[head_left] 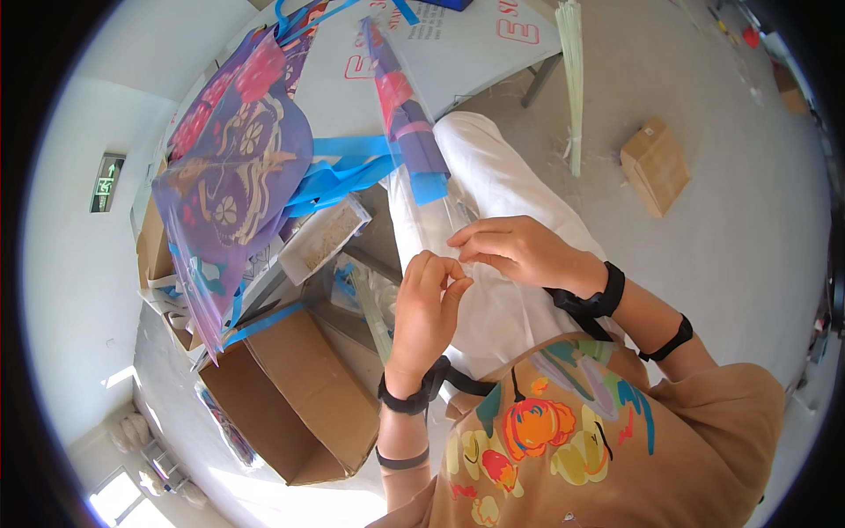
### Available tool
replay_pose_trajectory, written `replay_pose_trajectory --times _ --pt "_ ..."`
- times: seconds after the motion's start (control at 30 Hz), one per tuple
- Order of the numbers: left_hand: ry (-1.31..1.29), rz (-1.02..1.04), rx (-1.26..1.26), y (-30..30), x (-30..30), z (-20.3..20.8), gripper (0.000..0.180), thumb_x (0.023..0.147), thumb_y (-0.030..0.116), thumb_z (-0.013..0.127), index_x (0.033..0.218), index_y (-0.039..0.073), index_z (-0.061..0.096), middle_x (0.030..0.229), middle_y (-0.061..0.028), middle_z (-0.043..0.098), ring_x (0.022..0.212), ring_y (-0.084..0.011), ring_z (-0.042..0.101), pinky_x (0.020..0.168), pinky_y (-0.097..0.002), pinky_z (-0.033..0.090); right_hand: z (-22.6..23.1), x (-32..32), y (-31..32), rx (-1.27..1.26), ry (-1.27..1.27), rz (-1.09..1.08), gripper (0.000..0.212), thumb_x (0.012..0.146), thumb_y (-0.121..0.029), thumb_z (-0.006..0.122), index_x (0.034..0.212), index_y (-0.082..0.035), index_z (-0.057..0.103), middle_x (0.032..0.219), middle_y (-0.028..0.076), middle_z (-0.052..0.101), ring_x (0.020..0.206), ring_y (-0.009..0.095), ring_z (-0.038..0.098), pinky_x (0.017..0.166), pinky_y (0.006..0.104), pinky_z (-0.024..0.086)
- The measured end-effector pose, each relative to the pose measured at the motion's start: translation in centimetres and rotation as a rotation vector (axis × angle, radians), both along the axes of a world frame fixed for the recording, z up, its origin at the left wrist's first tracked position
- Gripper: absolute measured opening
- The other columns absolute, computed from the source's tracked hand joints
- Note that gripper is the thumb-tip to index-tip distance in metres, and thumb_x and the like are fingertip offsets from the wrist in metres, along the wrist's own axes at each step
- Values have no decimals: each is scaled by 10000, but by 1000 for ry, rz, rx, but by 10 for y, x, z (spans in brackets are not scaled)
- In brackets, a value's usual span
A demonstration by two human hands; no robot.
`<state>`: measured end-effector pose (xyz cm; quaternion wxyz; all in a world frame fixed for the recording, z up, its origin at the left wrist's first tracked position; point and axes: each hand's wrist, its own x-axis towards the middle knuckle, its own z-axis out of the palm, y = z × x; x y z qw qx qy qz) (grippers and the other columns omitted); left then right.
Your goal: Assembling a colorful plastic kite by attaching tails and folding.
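A folded kite (412, 132) in purple, pink and blue lies in a long clear plastic sleeve (458, 209), running from the table onto my lap. The sleeve's near end reaches down toward my hands. My left hand (427, 304) is closed, with thumb and fingertips pinched together over my white trousers. Just beside it, my right hand (519, 251) has its thumb and fingers bent together near the sleeve's end. Whatever lies between the fingertips of either hand is too small or transparent to make out.
On the left, a spread purple kite (238, 167) hangs over the table (475, 44), with blue ribbon (352, 176) beside it. An open cardboard box (290, 396) stands below. A bundle of pale thin rods (572, 88) and a small carton (656, 167) are on the right.
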<state>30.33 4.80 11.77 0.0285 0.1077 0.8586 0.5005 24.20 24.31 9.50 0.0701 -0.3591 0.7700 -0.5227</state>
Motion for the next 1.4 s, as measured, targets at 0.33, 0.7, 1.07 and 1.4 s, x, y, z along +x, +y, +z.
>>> replay_pose_trajectory --times 0.33,0.7,1.07,1.4 --pt "-320 -122 313 -39 40 17 98 886 -49 618 908 20 552 869 -67 508 776 -187 466 710 -291 392 -1 -10 -2 -92 -20 -103 90 869 19 686 948 -17 708 1093 84 726 920 234 712 784 313 571" --pt "-819 27 -1109 -117 179 -60 182 790 278 749 749 102 725 691 -64 700 672 -343 683 629 -373 537 25 -17 17 -200 -147 -93 122 908 35 670 1000 -17 729 1114 100 724 1000 203 698 844 298 564" --pt "559 193 216 19 -13 6 293 761 -108 785 1023 -10 698 1079 -196 729 920 -277 736 785 -326 593 67 -4 25 -372 -191 -124 109 877 69 686 959 0 706 1063 117 735 978 216 712 816 315 583" --pt "230 244 547 35 0 5 145 798 -85 771 892 -8 691 1027 -135 699 949 -230 699 845 -317 562 56 3 63 -276 -217 -202 55 888 -3 716 940 -12 701 1027 99 695 937 192 696 819 305 569"
